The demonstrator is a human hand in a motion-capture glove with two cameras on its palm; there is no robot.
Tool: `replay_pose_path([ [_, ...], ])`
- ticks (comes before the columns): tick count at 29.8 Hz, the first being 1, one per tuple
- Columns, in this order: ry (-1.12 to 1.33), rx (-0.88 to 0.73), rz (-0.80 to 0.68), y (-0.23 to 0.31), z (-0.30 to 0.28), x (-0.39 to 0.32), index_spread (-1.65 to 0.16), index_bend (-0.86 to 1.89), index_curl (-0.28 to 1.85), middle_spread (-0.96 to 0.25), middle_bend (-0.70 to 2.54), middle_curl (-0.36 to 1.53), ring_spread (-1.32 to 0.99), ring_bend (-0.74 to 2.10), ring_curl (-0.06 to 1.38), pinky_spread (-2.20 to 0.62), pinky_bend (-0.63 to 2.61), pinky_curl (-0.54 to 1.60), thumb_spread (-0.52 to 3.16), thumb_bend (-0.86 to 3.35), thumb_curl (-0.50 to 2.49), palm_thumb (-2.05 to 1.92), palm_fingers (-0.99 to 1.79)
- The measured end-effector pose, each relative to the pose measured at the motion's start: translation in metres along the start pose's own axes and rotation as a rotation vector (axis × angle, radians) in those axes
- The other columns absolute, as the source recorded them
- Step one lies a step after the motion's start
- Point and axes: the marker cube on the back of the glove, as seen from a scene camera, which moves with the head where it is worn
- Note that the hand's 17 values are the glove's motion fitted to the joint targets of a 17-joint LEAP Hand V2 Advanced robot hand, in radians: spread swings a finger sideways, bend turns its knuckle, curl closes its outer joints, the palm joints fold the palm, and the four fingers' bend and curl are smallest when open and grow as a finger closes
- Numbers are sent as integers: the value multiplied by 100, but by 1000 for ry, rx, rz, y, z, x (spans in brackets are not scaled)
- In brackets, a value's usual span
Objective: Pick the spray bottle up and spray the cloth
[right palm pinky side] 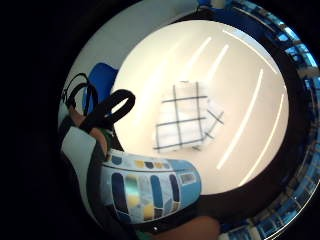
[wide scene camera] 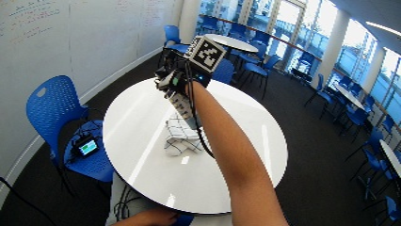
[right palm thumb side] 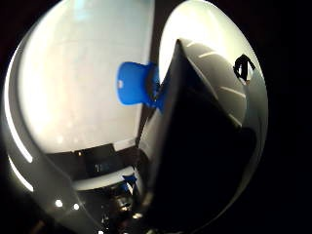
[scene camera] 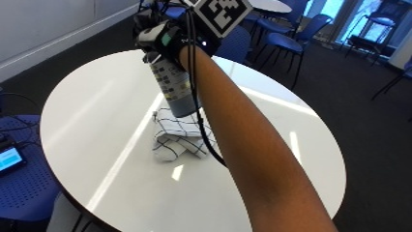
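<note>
My gloved right hand [scene camera: 162, 41] grips the top of a spray bottle [scene camera: 174, 87] with a patterned label, lifted above the round white table [scene camera: 96, 116]. The bottle hangs upright directly over a folded white cloth with dark grid lines [scene camera: 177, 140] lying near the table's middle. In the little finger side palm view the bottle's label [right palm pinky side: 147, 190] fills the space near the palm, and the cloth [right palm pinky side: 185, 117] lies on the table beyond it. The thumb side palm view is mostly blocked by the dark bottle [right palm thumb side: 204, 146]. The wide outside view shows the hand [wide scene camera: 179, 77] above the cloth [wide scene camera: 181, 136].
Blue chairs stand around the table: one at the left [wide scene camera: 53, 113] with a small device [wide scene camera: 86, 147] on its seat, others behind [scene camera: 289, 41]. A white wall runs along the left. A bare hand [wide scene camera: 147, 217] rests at the table's near edge.
</note>
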Motion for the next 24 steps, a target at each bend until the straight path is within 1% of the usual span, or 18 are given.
replay_pose_path([
  [5,-363,222,-119,9,-6,-29,-28,31,58,-18,51,49,-19,54,44,-19,40,38,51,-3,73,91,135],
  [8,-539,292,-176,5,7,-40,-28,30,57,-17,51,49,-18,55,44,-19,40,38,52,-3,73,91,134],
  [10,-611,327,-192,-1,17,-40,-28,29,58,-16,51,49,-17,55,44,-18,40,38,53,-3,73,91,134],
  [16,-708,442,-221,-15,38,-30,-27,29,58,-16,51,49,-16,55,44,-18,40,38,55,-3,73,92,134],
  [20,-709,511,-251,-22,52,-21,-27,29,58,-16,51,49,-16,55,44,-17,40,38,55,-3,73,92,134],
  [24,-702,542,-271,-27,64,-13,-27,30,58,-15,51,49,-16,55,44,-17,40,38,55,-3,74,92,134],
])
